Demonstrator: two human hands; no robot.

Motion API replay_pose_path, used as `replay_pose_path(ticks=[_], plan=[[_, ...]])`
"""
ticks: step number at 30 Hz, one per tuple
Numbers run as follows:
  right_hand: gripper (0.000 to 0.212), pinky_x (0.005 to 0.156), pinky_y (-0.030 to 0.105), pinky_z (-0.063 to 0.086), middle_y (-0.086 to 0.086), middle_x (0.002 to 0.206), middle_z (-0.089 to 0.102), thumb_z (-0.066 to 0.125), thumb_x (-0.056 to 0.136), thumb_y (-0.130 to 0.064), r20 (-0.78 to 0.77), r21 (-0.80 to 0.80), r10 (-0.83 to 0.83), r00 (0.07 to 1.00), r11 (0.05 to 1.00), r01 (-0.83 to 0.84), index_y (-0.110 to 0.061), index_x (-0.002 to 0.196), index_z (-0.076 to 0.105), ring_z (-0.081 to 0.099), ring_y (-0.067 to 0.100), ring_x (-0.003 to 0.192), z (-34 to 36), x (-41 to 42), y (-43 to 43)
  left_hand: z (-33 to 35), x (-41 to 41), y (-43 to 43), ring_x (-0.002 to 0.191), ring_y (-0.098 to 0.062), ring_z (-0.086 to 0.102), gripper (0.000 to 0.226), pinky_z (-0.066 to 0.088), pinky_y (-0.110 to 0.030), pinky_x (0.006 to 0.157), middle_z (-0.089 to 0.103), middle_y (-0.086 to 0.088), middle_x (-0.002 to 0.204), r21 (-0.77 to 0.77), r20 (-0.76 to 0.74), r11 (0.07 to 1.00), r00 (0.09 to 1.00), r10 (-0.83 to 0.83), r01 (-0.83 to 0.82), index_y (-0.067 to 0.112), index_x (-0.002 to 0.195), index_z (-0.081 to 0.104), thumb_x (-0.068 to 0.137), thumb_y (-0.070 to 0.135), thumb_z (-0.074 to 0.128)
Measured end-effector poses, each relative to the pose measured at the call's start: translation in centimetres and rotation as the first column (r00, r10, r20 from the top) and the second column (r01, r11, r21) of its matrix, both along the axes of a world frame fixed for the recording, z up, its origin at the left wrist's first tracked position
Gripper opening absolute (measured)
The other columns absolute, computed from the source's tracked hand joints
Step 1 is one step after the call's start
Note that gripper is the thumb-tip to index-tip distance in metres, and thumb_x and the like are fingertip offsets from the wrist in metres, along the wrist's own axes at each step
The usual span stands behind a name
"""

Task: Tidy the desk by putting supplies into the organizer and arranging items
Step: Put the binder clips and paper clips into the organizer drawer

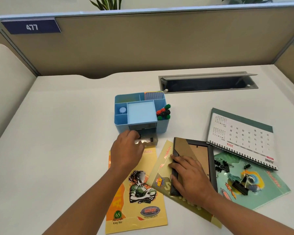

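Two grips: both are on the worktop (pixel 58 133), each busy at a different thing.
Left grip (pixel 127 150): the fingers curl at the 9 o'clock side of the pulled-out drawer (pixel 148 143). I cannot tell whether they pinch anything.
Right grip (pixel 190 177): it lies flat and uncurled on the picture frame (pixel 212 160), likely steadying it while the other works.
Drawer: it juts from the organizer (pixel 120 99) toward 6 o'clock, probably left out so that clips can drop in.
Binder clip (pixel 151 139): it lies in the drawer with its long axis 9 to 3, black body toward 3.
Frame: it lies back-up with its long axis roughly 12 to 6, over a yellow notebook (pixel 161 167).
Loose clips (pixel 239 185): several sit at 3 o'clock of the frame on the green notebook (pixel 265 189), not yet stowed.
Calendar (pixel 244 138): it lies flat at 2 o'clock, overlapping the green notebook.
Judgement: clip sorting looks part done, and arranging the flat items remains.
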State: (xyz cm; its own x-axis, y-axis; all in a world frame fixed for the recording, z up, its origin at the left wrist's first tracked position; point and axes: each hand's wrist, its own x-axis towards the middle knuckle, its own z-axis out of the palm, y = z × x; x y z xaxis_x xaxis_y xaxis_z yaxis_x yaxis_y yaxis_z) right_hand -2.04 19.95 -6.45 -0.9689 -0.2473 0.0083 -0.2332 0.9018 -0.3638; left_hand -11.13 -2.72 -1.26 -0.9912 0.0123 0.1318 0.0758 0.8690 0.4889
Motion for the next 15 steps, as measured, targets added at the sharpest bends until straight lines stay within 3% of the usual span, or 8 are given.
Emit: replay_pose_path(ticks=[6, 10, 15], plan=[[0.039, 0.109, 0.041, 0.036, -0.015, 0.140, 0.052, 0.045, 0.093, -0.051, 0.025, -0.042, 0.010, 1.000, 0.999, -0.009, -0.033, 0.122, 0.061, 0.040, 0.011, 0.130, 0.1, -0.2, 0.1, -2.2, 4.6, 0.0, 0.094, -0.012, 0.056, 0.014, 0.042, -0.024, 0.071, 0.064, 0.010, 0.101, 0.032, 0.061, 0.999, 0.998, 0.012, -0.014, 0.023, 0.098, 0.066, 0.085, 0.026, 0.069], [0.027, 0.110, 0.034, 0.032, -0.019, 0.130, 0.057, 0.054, 0.089, -0.041, 0.066, -0.225, 0.027, 0.997, 0.974, -0.012, -0.032, 0.110, 0.067, 0.039, 0.003, 0.128, 1.3, -0.5, 1.3, -2.8, 7.4, 1.3, 0.086, -0.010, 0.057, 0.016, 0.048, -0.023, 0.064, 0.065, 0.011, 0.099, 0.012, 0.076, 0.997, 0.994, -0.076, 0.075, 0.024, 0.096, 0.066, 0.082, 0.027, 0.073], [0.015, 0.097, 0.029, 0.046, -0.018, 0.109, 0.063, 0.069, 0.087, -0.026, 0.143, -0.329, -0.201, 0.969, 0.914, 0.239, -0.031, 0.101, 0.068, 0.055, 0.003, 0.108, 3.0, 0.5, 6.9, -2.2, 9.4, 3.4, 0.080, -0.005, 0.056, 0.016, 0.036, -0.014, 0.056, 0.060, 0.016, 0.097, 0.047, 0.075, 0.987, 0.985, -0.156, 0.153, 0.027, 0.097, 0.063, 0.083, 0.028, 0.071]])
